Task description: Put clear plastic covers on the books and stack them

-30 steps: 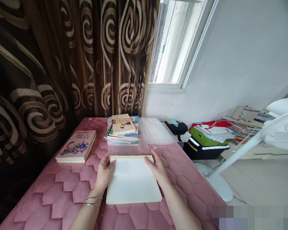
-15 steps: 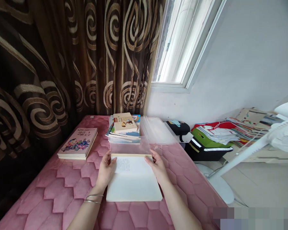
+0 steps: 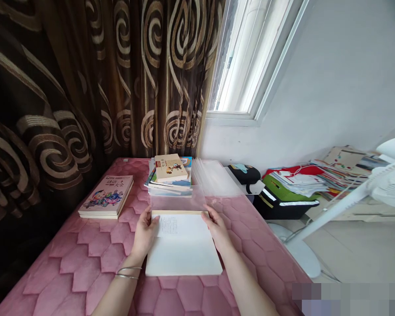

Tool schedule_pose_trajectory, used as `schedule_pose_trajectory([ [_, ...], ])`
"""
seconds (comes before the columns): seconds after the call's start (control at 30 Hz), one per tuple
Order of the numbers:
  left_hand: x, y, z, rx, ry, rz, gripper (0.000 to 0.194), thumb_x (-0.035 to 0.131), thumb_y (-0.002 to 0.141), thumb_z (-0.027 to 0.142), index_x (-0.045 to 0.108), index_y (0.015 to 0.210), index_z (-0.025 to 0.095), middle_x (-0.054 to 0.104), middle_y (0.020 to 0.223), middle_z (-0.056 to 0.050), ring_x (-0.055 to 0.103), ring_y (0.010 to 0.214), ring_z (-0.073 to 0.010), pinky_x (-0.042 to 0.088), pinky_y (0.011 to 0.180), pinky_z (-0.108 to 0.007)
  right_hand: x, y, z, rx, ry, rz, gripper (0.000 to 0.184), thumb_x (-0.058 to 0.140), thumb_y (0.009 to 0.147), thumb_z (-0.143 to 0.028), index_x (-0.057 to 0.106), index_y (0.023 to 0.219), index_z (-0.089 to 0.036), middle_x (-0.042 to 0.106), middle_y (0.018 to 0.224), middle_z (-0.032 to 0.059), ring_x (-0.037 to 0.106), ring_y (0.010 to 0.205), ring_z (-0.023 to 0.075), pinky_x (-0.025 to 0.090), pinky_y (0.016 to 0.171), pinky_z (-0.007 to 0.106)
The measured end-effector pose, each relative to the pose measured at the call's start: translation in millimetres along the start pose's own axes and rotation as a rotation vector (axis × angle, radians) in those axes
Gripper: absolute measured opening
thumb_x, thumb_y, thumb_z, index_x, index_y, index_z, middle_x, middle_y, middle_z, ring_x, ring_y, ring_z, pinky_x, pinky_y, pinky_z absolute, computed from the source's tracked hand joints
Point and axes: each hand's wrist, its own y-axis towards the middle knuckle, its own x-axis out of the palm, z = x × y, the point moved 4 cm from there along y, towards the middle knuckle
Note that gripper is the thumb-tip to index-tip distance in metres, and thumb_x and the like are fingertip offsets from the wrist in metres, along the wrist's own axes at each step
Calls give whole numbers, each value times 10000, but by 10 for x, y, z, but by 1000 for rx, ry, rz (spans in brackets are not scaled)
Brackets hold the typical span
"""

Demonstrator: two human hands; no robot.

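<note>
An open book [image 3: 183,254] lies on the pink quilted mattress [image 3: 171,298], showing a blank white page and a strip of printed text near its far edge. A clear plastic book cover [image 3: 177,202] extends beyond that far edge. My left hand [image 3: 145,230] pinches the book's far left corner, thumb on top. At the far right corner my right hand [image 3: 216,226] grips it likewise, thumb on the page. Both hands' other fingers are partly hidden beneath the edge, where the plastic also lies.
Two stacked pink-covered books [image 3: 107,196] lie at left. Beyond the plastic stands a pile of books [image 3: 171,168], beside more clear plastic covers [image 3: 217,177]. A patterned curtain [image 3: 151,79] hangs behind. Right of the mattress are a black-and-green bag [image 3: 283,204] and a white fan [image 3: 335,206].
My right thumb has shifted slightly right along the book's far edge. My left hand and the book stay almost where they were.
</note>
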Motion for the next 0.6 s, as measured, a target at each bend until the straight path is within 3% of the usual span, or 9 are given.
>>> schedule_pose_trajectory([
  [0.13,1,-3,0,-2,-5,4,661,725,655,373,500,1242,172,681,1058,-79,619,950,-181,472,820,-283,5,-15,-38,-26,11,-6,530,739,640,-475,645,1103,-236,467,595,-64,393,517,106,320,508,246],
  [0.27,-2,-10,9,7,8,6,654,725,656,367,507,1241,174,667,1104,-90,609,998,-188,465,856,-294,7,1,-54,-33,11,-5,516,759,606,-457,645,1052,-224,407,579,-72,357,513,100,295,496,242],
  [0.47,-1,-19,15,-1,34,-6,662,717,665,397,505,1252,177,656,1142,-102,611,1015,-201,466,866,-310,22,-3,-79,-27,4,13,526,762,579,-456,632,1032,-221,438,559,-74,381,498,102,311,489,241],
  [0.6,-4,-16,15,10,49,-2,633,706,677,396,515,1242,181,659,1137,-99,595,1069,-212,453,903,-319,25,-7,-100,-13,-2,22,533,761,571,-458,611,1025,-225,550,639,-43,471,551,127,354,504,246],
])
